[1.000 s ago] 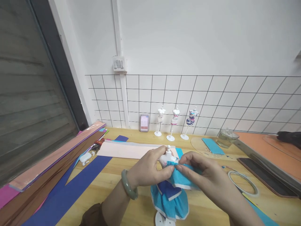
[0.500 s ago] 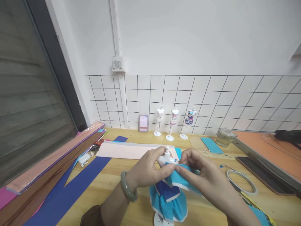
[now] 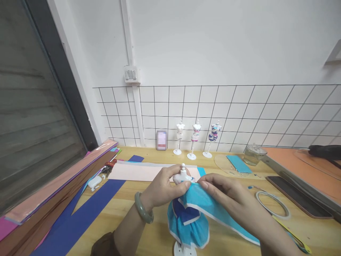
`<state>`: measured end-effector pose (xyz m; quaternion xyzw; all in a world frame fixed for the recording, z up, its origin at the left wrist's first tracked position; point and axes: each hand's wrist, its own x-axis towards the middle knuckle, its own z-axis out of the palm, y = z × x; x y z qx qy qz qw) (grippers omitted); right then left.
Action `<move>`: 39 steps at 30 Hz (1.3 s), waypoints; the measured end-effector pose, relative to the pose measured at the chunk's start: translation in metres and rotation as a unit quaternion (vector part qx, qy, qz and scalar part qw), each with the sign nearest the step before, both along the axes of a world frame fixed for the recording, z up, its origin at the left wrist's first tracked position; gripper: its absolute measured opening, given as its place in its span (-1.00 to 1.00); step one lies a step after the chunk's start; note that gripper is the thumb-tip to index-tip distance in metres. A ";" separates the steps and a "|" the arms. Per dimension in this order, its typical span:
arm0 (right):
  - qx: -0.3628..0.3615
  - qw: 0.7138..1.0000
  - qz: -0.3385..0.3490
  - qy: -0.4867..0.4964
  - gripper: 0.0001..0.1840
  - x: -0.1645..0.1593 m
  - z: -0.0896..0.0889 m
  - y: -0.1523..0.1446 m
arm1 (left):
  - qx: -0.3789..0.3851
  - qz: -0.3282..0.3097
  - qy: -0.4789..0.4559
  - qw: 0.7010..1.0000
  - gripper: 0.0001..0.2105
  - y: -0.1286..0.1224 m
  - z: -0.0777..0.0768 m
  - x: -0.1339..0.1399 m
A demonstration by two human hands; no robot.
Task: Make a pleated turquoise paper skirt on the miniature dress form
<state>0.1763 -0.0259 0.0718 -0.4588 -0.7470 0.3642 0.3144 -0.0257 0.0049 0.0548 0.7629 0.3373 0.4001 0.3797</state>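
Note:
A small white dress form (image 3: 183, 174) stands upright on a round white base at the front middle. It wears a light-blue skirt (image 3: 183, 231) with white edging and a dark-blue layer (image 3: 187, 213) above. My left hand (image 3: 170, 183), a green bangle on its wrist, grips the form's upper body, with the thumb pressing a light-blue paper strip (image 3: 213, 206) against the chest. With fingertips and thumb, my right hand (image 3: 223, 190) pinches the strip's top edge just to the right. The strip trails off below that hand, its lower edge white. The form's back and my left fingertips are hidden.
Three small dress forms (image 3: 196, 137) and a phone-like device (image 3: 161, 140) stand along the wall. Coloured paper (image 3: 80, 217) and an earphone case (image 3: 94, 182) lie left. Rightward are a glass jar (image 3: 255, 155), a tape roll (image 3: 273, 205), a dark phone (image 3: 297, 196) and yellow-handled scissors (image 3: 302, 243).
My right hand has shifted slightly right and flattened over the strip, which is now stretched out longer to the lower right. The dress form sits slightly further left in view.

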 end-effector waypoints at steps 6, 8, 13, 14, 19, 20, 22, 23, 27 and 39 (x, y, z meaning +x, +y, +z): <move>-0.011 0.999 0.026 -0.014 -0.60 -0.001 -0.007 0.001 | 0.000 0.004 -0.012 1.000 -0.86 0.004 -0.004 -0.003; -0.014 0.999 0.034 -0.017 -0.63 -0.002 -0.008 0.001 | 0.000 0.008 -0.015 1.000 -0.84 0.006 -0.007 -0.003; -0.023 0.999 0.036 -0.014 -0.67 -0.004 -0.007 0.002 | 0.007 0.009 -0.018 1.000 -0.81 0.009 -0.012 -0.006; -0.023 0.999 0.034 -0.015 -0.67 -0.005 -0.007 0.002 | 0.006 0.012 -0.016 1.000 -0.79 0.010 -0.013 -0.006; -0.009 1.000 0.025 -0.007 -0.67 -0.004 -0.007 0.003 | -0.015 0.001 -0.003 1.000 -0.56 0.010 -0.013 -0.006; -0.010 1.000 0.025 -0.003 -0.67 -0.004 -0.007 0.003 | -0.020 -0.004 0.000 1.000 -0.54 0.010 -0.012 -0.006; -0.012 1.000 0.023 0.004 -0.67 -0.003 -0.006 0.002 | -0.020 -0.012 0.005 1.000 -0.55 0.010 -0.011 -0.005; -0.013 1.000 0.022 0.006 -0.68 -0.003 -0.005 0.001 | -0.016 -0.015 0.007 1.000 -0.57 0.009 -0.010 -0.005; -0.010 1.000 0.012 0.007 -0.69 -0.002 -0.004 0.000 | 0.009 -0.016 0.026 0.999 -0.63 0.008 -0.008 -0.006; 0.019 0.999 0.013 -0.024 -0.70 -0.002 0.002 -0.005 | 0.015 -0.039 0.045 0.998 -0.77 0.003 -0.002 -0.004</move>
